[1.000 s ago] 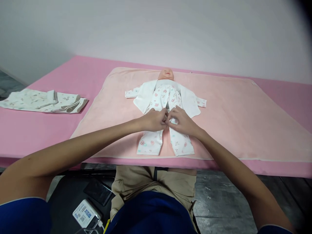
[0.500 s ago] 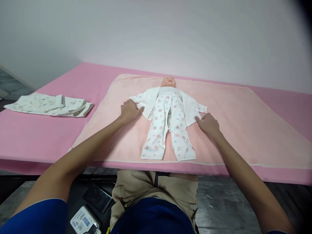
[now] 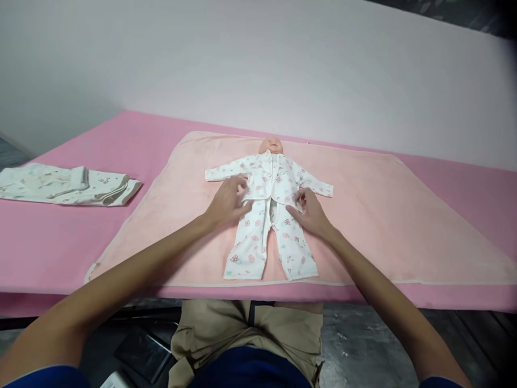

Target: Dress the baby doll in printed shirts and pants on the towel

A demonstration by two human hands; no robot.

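Observation:
A baby doll lies on its back on a peach blanket, its head toward the wall. Its white printed jacket has both front panels folded over the chest, and the sleeves stretch out to the sides. Below it, printed white trousers cover the legs, with an opening at the crotch. My left hand is at the jacket's lower left edge, fingers spread. On the other side, my right hand rests by the lower right edge with fingers apart. Neither hand visibly grips cloth.
Folded printed baby clothes lie at the left on the pink table cover. A pale wall stands behind the table. Below the front edge are a dark phone-like device and part of a white box.
The jacket's front panels, spread out to both sides before, are now folded over the doll's chest. Both hands have moved inward and let go of the panels.

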